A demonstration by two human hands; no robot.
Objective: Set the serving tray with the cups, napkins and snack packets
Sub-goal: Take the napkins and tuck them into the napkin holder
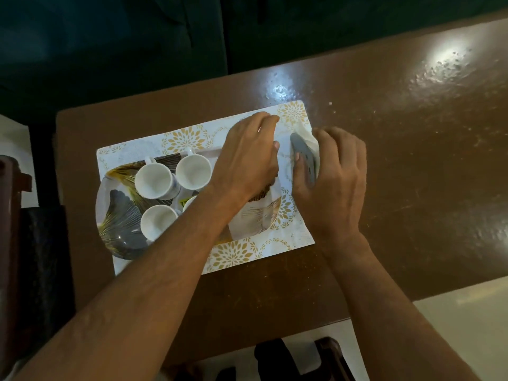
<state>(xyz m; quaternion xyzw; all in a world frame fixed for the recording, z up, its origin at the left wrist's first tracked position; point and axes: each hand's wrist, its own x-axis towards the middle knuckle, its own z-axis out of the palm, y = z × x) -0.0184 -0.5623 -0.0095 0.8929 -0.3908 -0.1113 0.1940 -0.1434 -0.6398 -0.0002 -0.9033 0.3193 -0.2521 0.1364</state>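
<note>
Both hands [248, 152] [336, 171] perhaps adjusting tray [118, 237] napkin [306, 127].

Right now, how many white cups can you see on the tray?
4: two at the back, one in front, and one mostly hidden under the left forearm. Others could be hidden.

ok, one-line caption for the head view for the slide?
Both hands, left and right, handle white napkin at the tray's right end; white cups sit on the tray.
</note>
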